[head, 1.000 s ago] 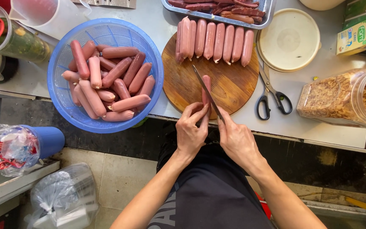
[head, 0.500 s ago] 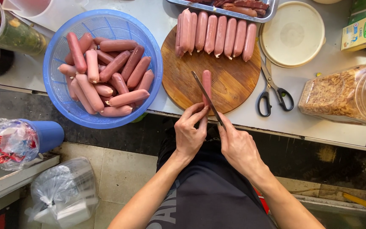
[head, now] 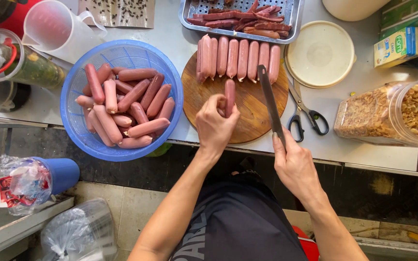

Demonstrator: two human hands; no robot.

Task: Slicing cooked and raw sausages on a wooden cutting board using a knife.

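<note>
My left hand [head: 214, 123] pinches one pink sausage [head: 230, 94] and holds it lengthwise on the round wooden cutting board [head: 255, 116]. My right hand [head: 293, 164] grips a long dark knife [head: 269, 99], its blade lifted to the right of that sausage and pointing away from me. A row of several sausages [head: 238, 58] lies along the board's far edge. Left of the board, a blue plastic basket [head: 78, 87] is filled with several whole sausages [head: 126, 106].
A metal tray [head: 291, 19] of dark cut sausage pieces sits behind the board. Black-handled scissors [head: 306, 118], a cream lid [head: 320, 53] and a clear jar of fried bits [head: 393, 113] lie right. A clear jug [head: 54, 29] stands far left; a blue cup [head: 56, 174] is below.
The knife has come off the sausage and swung out to the right. My left hand has pushed the sausage farther up the board toward the row.
</note>
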